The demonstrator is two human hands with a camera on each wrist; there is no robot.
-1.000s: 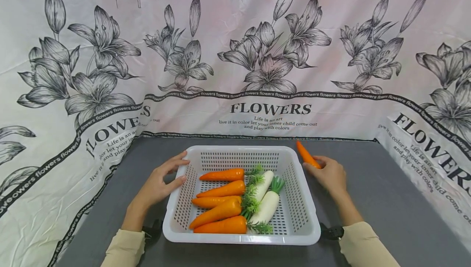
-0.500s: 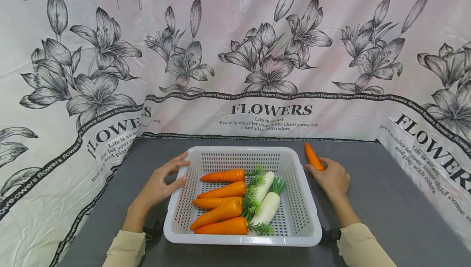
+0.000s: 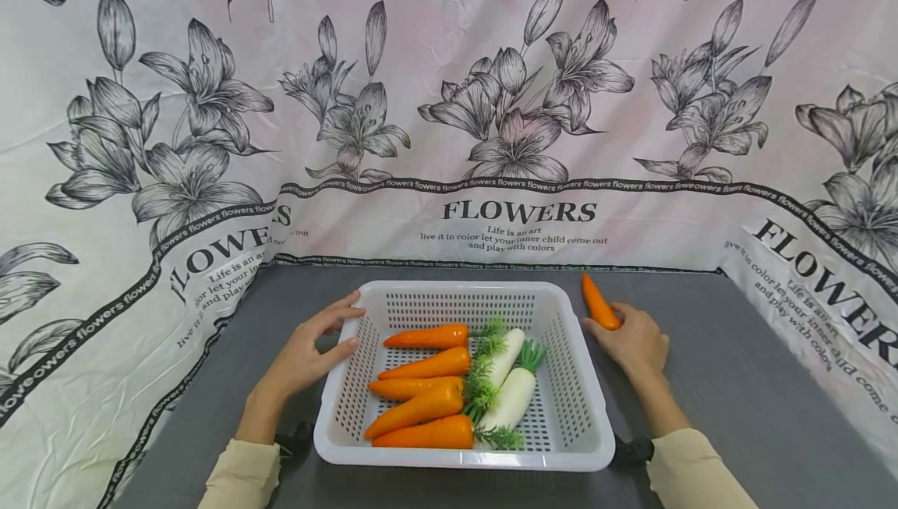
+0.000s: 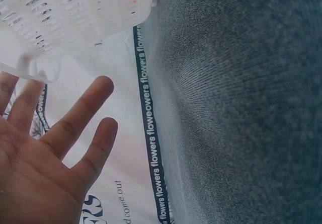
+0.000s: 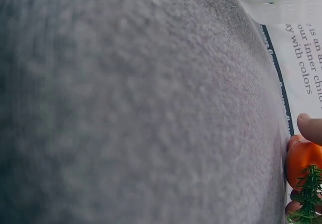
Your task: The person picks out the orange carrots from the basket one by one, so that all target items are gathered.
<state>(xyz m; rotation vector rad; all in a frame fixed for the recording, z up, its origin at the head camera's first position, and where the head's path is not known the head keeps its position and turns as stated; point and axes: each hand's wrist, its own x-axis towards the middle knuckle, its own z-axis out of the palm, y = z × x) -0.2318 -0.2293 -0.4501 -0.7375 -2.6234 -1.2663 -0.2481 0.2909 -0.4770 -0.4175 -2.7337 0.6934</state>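
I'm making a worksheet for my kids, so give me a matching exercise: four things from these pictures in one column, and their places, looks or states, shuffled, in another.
Column one
1. Basket
2. Left hand
3. Right hand
4. Two radishes

Column two
A. Holding a carrot outside the basket
B. White, lying inside the basket
C. At the basket's left side
D. Perforated, standing between the two hands

Right pairs: 1-D, 2-C, 3-A, 4-B
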